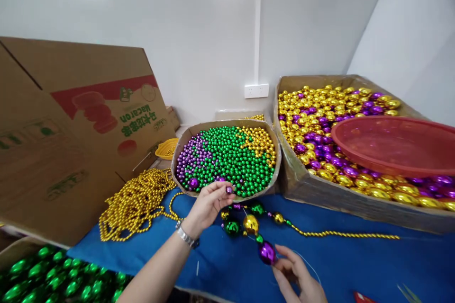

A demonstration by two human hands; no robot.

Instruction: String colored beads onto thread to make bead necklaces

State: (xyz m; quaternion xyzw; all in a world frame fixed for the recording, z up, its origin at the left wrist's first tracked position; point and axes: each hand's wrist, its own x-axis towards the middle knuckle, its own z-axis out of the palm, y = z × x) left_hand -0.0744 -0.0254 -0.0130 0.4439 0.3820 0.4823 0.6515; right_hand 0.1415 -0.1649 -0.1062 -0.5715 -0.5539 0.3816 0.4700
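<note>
My left hand (209, 203) pinches a small purple bead (229, 190) between thumb and fingertips, over the near rim of a box (277, 170) of small purple, green and gold beads. My right hand (296, 274) is closed at the lower end of a large purple bead (266, 252), where a thin clear thread (308, 262) comes out. That bead belongs to a strand with a green bead (232, 227), a gold bead (250, 224) and smaller ones. The strand runs right into a row of small gold beads (348, 234) lying on the blue cloth (220, 274).
Gold bead strings (138, 203) lie heaped at left beside a large cardboard carton (88, 128). A yellow basket (166, 149) stands behind them. At right a big box (298, 189) of gold and purple beads carries a red tub (394, 144). Green beads (67, 274) fill the lower left.
</note>
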